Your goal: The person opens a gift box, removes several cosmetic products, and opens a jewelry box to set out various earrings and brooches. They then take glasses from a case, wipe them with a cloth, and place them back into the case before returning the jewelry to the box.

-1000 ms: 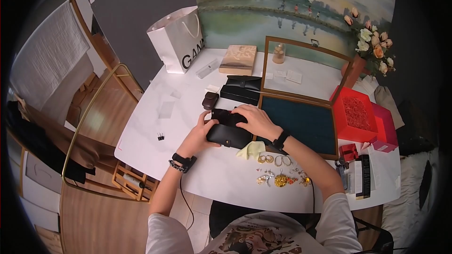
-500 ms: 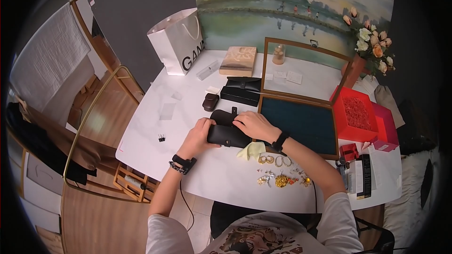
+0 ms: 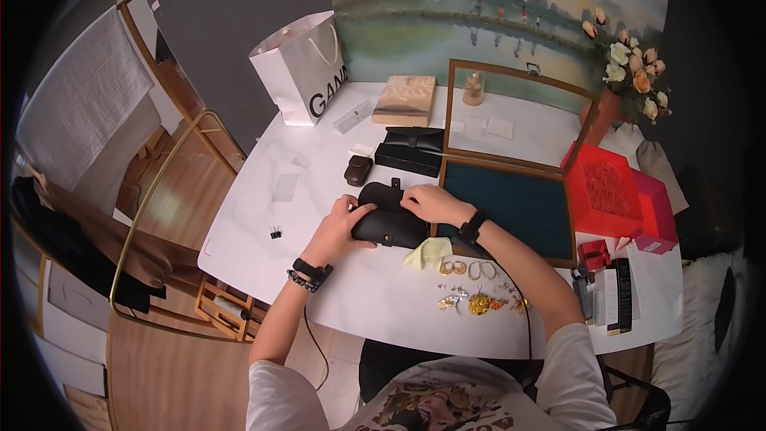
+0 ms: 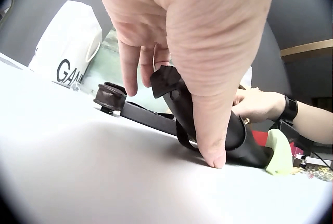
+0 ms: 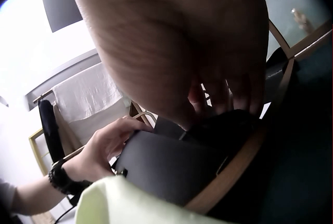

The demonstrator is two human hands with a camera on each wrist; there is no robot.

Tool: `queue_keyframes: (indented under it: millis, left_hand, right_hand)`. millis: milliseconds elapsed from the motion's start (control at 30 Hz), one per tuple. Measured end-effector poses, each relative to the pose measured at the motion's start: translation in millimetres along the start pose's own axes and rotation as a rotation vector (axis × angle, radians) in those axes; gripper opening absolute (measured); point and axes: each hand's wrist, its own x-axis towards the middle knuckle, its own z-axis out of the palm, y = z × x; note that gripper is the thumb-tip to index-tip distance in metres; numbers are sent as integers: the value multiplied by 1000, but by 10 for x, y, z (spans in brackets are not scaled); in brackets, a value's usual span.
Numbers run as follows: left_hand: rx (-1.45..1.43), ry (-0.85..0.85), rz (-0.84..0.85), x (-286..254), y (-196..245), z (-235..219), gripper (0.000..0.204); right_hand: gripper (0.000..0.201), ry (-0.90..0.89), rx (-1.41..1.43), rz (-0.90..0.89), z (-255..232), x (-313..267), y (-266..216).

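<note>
A black leather glasses case [image 3: 391, 229] lies on the white table with its flap [image 3: 375, 194] folded back. My left hand [image 3: 333, 233] grips its left end; the thumb [image 4: 210, 141] is low on the near side in the left wrist view. My right hand [image 3: 439, 206] holds the case at the right of its opening with curled fingers, which hide what lies inside there. A pale yellow-green cloth [image 3: 428, 253] sits against the case's near right corner. Just behind is a small dark brown pouch [image 3: 358, 170].
Right of the case is a wood-framed display box [image 3: 511, 199] with raised glass lid and dark green lining. Gold jewellery [image 3: 483, 303] lies in front. Behind stand another black case [image 3: 411, 150], a wooden-looking box [image 3: 404, 100] and a white paper bag [image 3: 299, 72]. A red box [image 3: 598, 191] is far right.
Both hands stay at the case. The right hand has drawn back slightly from the opening, and the flap with its snap tab now shows lying back; earlier its tab was hidden.
</note>
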Motion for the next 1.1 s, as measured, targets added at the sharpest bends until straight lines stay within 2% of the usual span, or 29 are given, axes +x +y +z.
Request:
queue_keyframes:
  millis: [100, 233, 300, 433, 500, 600, 633, 700, 767, 800, 833, 933, 1067, 1100]
  left_hand:
    - [-25, -12, -8, 18, 33, -17, 91]
    - [-51, 21, -30, 40, 46, -5, 92]
    - [-39, 12, -51, 34, -6, 24, 92]
    - [-34, 17, -61, 22, -64, 53, 93]
    - [-79, 5, -54, 24, -77, 54, 93]
    - [-65, 0, -9, 27, -79, 81, 93]
    - [-9, 7, 29, 36, -84, 93, 93]
    - [-33, -27, 65, 94, -119, 119, 91]
    - [-60, -58, 98, 127, -105, 133, 88]
    - [-23, -12, 155, 130, -73, 138, 83]
    - [14, 33, 211, 128, -49, 133, 78]
    - [87, 84, 214, 122, -34, 114, 67]
    - [43, 42, 253, 174, -235, 240, 64]
    - [-47, 32, 194, 173, -196, 212, 62]
  right_hand:
    - [27, 95, 104, -24, 28, 52, 13]
    - [28, 97, 155, -48, 172, 38, -22]
    - [28, 8, 252, -36, 135, 0, -90]
    - [28, -30, 204, 59, -65, -41, -176]
    - [32, 398, 58, -76, 56, 55, -11]
    - [37, 465, 42, 19, 290, 323, 283]
    - [37, 470, 44, 19, 288, 369, 322]
    - [33, 195, 339, 62, 195, 446, 282]
    - [30, 136, 324, 40, 106, 543, 270]
    - [29, 73, 308, 20, 91, 578, 271]
    - [29, 72, 308, 17, 103, 584, 267]
    - [27, 147, 276, 102, 99, 525, 149]
    - [25, 173, 382, 55, 110, 456, 74]
    - [25, 182, 396, 45, 105, 444, 50]
